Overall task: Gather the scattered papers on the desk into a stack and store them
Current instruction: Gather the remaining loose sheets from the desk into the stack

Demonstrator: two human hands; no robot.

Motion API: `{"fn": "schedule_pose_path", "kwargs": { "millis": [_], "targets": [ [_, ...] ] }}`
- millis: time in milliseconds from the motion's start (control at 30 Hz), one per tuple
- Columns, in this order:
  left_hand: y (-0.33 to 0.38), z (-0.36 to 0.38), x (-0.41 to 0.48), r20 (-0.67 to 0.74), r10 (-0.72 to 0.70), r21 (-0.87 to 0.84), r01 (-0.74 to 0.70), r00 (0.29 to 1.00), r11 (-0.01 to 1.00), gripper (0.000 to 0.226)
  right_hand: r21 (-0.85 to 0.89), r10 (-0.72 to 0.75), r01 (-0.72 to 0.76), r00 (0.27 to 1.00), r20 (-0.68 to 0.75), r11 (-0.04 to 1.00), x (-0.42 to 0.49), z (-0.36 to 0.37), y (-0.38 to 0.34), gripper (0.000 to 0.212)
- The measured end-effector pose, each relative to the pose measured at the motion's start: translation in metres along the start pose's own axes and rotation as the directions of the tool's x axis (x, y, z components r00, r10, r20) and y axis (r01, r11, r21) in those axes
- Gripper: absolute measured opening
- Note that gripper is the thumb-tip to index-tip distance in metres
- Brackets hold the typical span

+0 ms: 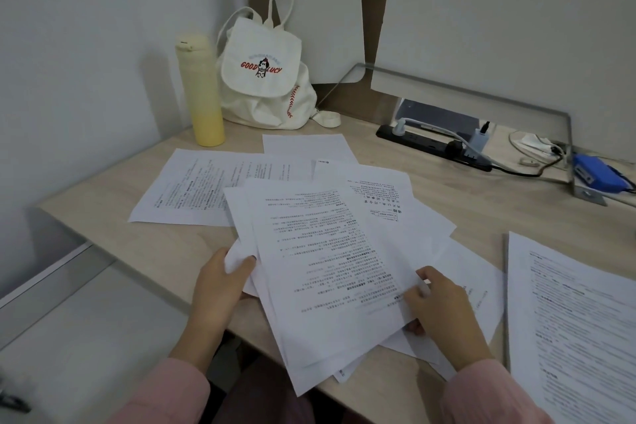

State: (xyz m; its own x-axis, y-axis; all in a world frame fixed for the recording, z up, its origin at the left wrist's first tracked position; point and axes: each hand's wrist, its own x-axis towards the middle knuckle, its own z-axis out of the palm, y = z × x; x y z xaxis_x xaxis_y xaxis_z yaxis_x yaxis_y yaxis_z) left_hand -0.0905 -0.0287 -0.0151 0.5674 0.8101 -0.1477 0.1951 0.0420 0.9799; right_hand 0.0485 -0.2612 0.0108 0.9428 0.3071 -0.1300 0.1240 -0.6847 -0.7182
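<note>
Paper bundle [327, 268] at the near desk [120, 234] edge is gripped on its left corner by the left hand [220, 286] and pinched on its right by the right hand [437, 306]. Gathering is judged midway; loose sheets [192, 189] behind must be drawn in next. Yellow bottle [201, 89], canvas backpack [265, 79] and power strip [430, 144] are backed by white walls [86, 45].

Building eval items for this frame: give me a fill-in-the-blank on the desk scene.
1. The bottle beside the backpack is ____ in colour.
2. The backpack's flap reads GOOD ____.
3. The left hand and right hand grip the bunch of papers; their sleeves are ____.
4. The power strip on the desk is ____.
Missing words: yellow; LUCY; pink; black.
</note>
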Motion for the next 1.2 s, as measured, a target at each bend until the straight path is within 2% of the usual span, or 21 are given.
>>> {"fn": "schedule_pose_path", "kwargs": {
  "millis": [133, 233, 300, 333, 433, 567, 600, 733, 800, 900, 1033, 1200],
  "targets": [
    [0.001, -0.002, -0.001, -0.021, -0.012, -0.106, 0.010, 1.000, 0.994, 0.012, 0.123, 0.056, -0.050, 0.998, -0.040, 0.991, 0.004, -0.004, 0.003, 0.014],
    [0.003, -0.005, -0.001, -0.017, -0.035, -0.186, 0.031, 0.999, 0.982, 0.016, 0.084, 0.041, -0.024, 0.978, -0.204, 0.996, 0.009, -0.019, 0.009, 0.018],
    [0.003, -0.007, 0.000, -0.013, -0.058, -0.222, 0.054, 0.998, 0.973, 0.019, 0.220, 0.089, -0.022, 0.950, -0.299, 0.975, 0.012, -0.031, 0.013, 0.022],
    [0.003, -0.008, 0.001, -0.013, -0.062, -0.226, 0.058, 0.998, 0.972, 0.020, 0.347, 0.139, -0.027, 0.943, -0.302, 0.938, 0.014, -0.037, 0.015, 0.025],
    [0.002, -0.008, 0.003, -0.012, -0.063, -0.238, 0.058, 0.998, 0.970, 0.020, 0.684, 0.258, -0.056, 0.946, -0.196, 0.727, 0.016, -0.048, 0.020, 0.028],
    [0.000, -0.008, 0.003, 0.008, -0.055, -0.262, 0.055, 0.998, 0.963, 0.019, 0.847, 0.243, -0.098, 0.969, -0.038, 0.522, 0.016, -0.049, 0.021, 0.027],
    [0.000, -0.008, 0.003, 0.012, -0.054, -0.265, 0.055, 0.998, 0.963, 0.019, 0.842, 0.224, -0.105, 0.974, -0.019, 0.528, 0.016, -0.048, 0.021, 0.028],
    [-0.001, -0.007, 0.003, 0.016, -0.043, -0.256, 0.045, 0.999, 0.966, 0.015, 0.632, 0.132, -0.103, 0.991, 0.001, 0.768, 0.015, -0.037, 0.013, 0.028],
    [-0.001, -0.008, 0.004, 0.019, -0.037, -0.245, 0.040, 0.999, 0.969, 0.014, 0.551, 0.112, -0.104, 0.994, 0.019, 0.828, 0.014, -0.028, 0.009, 0.028],
    [-0.002, -0.009, 0.003, 0.028, -0.026, -0.228, 0.032, 0.999, 0.973, 0.016, 0.397, 0.120, -0.097, 0.992, -0.034, 0.913, 0.015, -0.017, 0.006, 0.025],
    [-0.003, -0.008, 0.002, 0.028, -0.007, -0.212, 0.013, 1.000, 0.977, 0.017, 0.278, 0.113, -0.080, 0.988, -0.103, 0.957, 0.016, -0.010, 0.002, 0.028],
    [-0.004, -0.008, 0.001, 0.023, -0.008, -0.227, 0.013, 1.000, 0.974, 0.016, 0.380, 0.189, -0.129, 0.974, -0.123, 0.916, 0.016, -0.007, -0.002, 0.029]
  ]
}}
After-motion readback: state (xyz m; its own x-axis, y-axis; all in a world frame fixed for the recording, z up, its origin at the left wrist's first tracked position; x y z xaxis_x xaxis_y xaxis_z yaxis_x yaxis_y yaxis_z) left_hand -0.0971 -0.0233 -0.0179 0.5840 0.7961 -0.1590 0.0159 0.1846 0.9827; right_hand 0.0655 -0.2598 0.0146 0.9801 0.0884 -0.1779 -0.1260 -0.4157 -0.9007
